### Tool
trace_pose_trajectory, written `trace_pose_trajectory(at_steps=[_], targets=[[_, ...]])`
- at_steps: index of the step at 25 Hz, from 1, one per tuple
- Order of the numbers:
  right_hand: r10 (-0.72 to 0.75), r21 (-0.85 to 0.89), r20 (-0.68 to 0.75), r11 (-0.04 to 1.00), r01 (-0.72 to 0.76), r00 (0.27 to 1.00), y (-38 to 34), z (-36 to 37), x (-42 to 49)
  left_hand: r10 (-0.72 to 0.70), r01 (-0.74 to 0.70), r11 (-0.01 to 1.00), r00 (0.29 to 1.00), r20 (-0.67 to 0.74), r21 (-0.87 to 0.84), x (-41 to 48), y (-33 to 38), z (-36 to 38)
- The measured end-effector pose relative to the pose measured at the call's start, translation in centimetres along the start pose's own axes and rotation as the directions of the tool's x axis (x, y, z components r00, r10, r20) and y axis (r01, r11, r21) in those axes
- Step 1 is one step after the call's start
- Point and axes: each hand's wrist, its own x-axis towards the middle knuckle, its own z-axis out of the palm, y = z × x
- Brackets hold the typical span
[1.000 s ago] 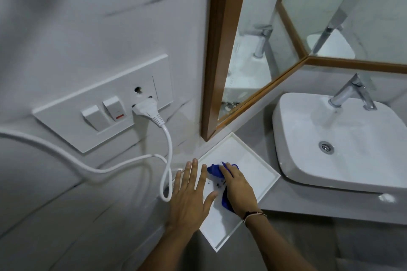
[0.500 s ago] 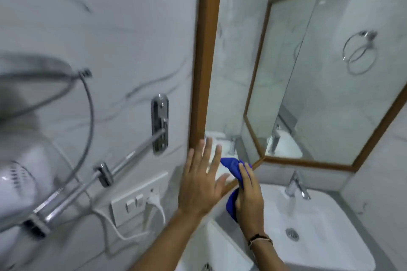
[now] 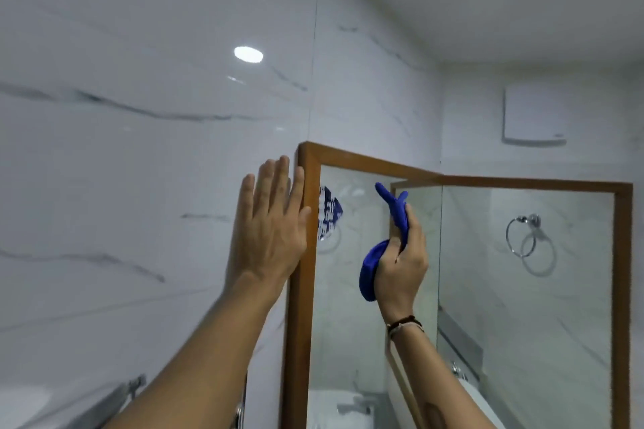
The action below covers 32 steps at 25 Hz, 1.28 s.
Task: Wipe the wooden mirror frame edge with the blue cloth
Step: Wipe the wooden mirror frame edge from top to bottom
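Right hand bunched tight around the blue cloth, one tail poking up, held off the glass just beside the frame's top corner. Left hand flat, fingers spread, beside the wooden mirror frame. Risk: that loose tail could drag across the mirror and miss the edge.

A home bathroom, glossy white marble-look wall tiles, wood-framed corner mirror, chrome towel ring, basin tap reflected in the glass.
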Motion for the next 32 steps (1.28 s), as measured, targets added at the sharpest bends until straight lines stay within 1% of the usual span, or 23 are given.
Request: trace_pose_trajectory(at_steps=[2, 3, 5, 7, 8, 9, 11, 12, 13, 15, 16, 17, 19, 20, 21, 22, 23, 24, 25, 26, 28, 29, 32], targets=[[0.083, 0.079, -0.015, 0.993, -0.082, 0.996, 0.4, 3.0, 3.2, 0.036, -0.034, 0.998, 0.998, -0.047, 0.046, 0.0, 0.0, 0.7], [0.104, 0.102, 0.030, 0.989, -0.106, 0.994, 0.8, 4.5, 4.5, 0.042, -0.037, 0.997, 0.997, -0.070, 0.065, 0.2, 0.1, 1.1], [0.135, 0.086, 0.171, 0.985, -0.152, 0.976, 1.8, 7.0, 6.1, 0.043, -0.036, 0.995, 0.996, -0.080, 0.096, 0.5, 0.4, 1.5], [0.162, 0.065, 0.227, 0.981, -0.181, 0.960, 2.2, 8.6, 5.8, 0.051, -0.044, 0.993, 0.997, -0.062, 0.106, 0.5, 0.5, 1.5], [0.138, 0.071, 0.221, 0.985, -0.157, 0.966, 1.9, 9.2, 5.1, 0.059, -0.052, 0.992, 0.996, -0.062, 0.115, 0.5, 0.6, 1.5], [0.070, 0.082, 0.224, 0.993, -0.090, 0.972, 1.6, 9.6, 4.4, 0.060, -0.053, 0.992, 0.996, -0.062, 0.112, 0.5, 0.7, 1.5], [-0.121, 0.070, 0.278, 0.992, 0.106, 0.953, 1.2, 9.8, 3.4, 0.047, -0.042, 0.995, 0.998, -0.050, 0.092, 0.7, 0.6, 1.4], [-0.172, 0.057, 0.300, 0.985, 0.163, 0.938, 1.5, 9.7, 3.5, 0.042, -0.037, 0.995, 0.998, -0.054, 0.088, 0.6, 0.6, 1.4], [-0.135, 0.049, 0.289, 0.991, 0.126, 0.948, 1.6, 9.5, 4.0, 0.043, -0.038, 0.996, 0.998, -0.056, 0.082, 0.6, 0.6, 1.5], [0.078, 0.094, 0.223, 0.990, -0.101, 0.972, 1.1, 9.6, 5.0, 0.040, -0.038, 0.998, 0.999, -0.036, 0.054, 0.5, 0.5, 1.5], [0.108, 0.110, 0.214, 0.985, -0.134, 0.971, 0.5, 9.9, 4.9, 0.039, -0.037, 0.998, 0.999, -0.029, 0.044, 0.5, 0.5, 1.5], [0.040, 0.112, 0.223, 0.992, -0.066, 0.974, -0.1, 10.1, 4.2, 0.038, -0.037, 0.999, 0.999, -0.035, 0.031, 0.6, 0.5, 1.5], [-0.177, 0.113, 0.279, 0.982, 0.151, 0.944, 0.5, 10.3, 2.7, 0.029, -0.029, 1.000, 0.998, -0.064, 0.006, 0.7, 0.5, 1.8], [-0.198, 0.120, 0.272, 0.978, 0.171, 0.942, 0.9, 10.3, 3.0, 0.027, -0.027, 1.000, 0.998, -0.063, -0.003, 0.7, 0.5, 1.8], [-0.108, 0.136, 0.230, 0.988, 0.078, 0.967, 1.1, 10.2, 3.7, 0.029, -0.030, 0.999, 0.998, -0.050, -0.016, 0.6, 0.4, 1.8], [0.036, 0.169, 0.186, 0.983, -0.068, 0.982, 1.2, 10.1, 4.4, 0.036, -0.037, 0.999, 0.999, -0.031, -0.023, 0.6, 0.3, 1.5], [0.142, 0.186, 0.167, 0.967, -0.172, 0.976, 0.9, 10.3, 4.9, 0.040, -0.041, 0.999, 0.999, -0.013, -0.023, 0.6, 0.2, 1.4], [0.148, 0.189, 0.178, 0.965, -0.181, 0.973, 0.5, 10.4, 4.8, 0.041, -0.041, 0.999, 0.999, -0.006, -0.025, 0.6, 0.2, 1.2], [0.068, 0.186, 0.207, 0.977, -0.108, 0.976, 0.2, 10.5, 4.4, 0.041, -0.041, 0.999, 0.999, -0.007, -0.029, 0.6, 0.3, 1.2], [-0.049, 0.182, 0.251, 0.983, 0.003, 0.967, 0.2, 10.7, 3.8, 0.040, -0.041, 0.999, 0.999, -0.014, -0.030, 0.6, 0.3, 1.3], [-0.286, 0.137, 0.334, 0.958, 0.254, 0.898, 1.5, 10.5, 2.4, 0.037, -0.038, 0.999, 0.999, -0.032, -0.035, 0.6, 0.4, 1.5], [-0.351, 0.117, 0.366, 0.936, 0.331, 0.862, 2.7, 10.0, 1.5, 0.035, -0.036, 0.999, 0.999, -0.042, -0.036, 0.6, 0.3, 1.7], [-0.367, 0.058, 0.425, 0.923, 0.380, 0.827, 6.3, 7.6, -3.8, 0.032, -0.032, 0.999, 0.998, -0.049, -0.015, 0.4, 0.3, 1.5]])
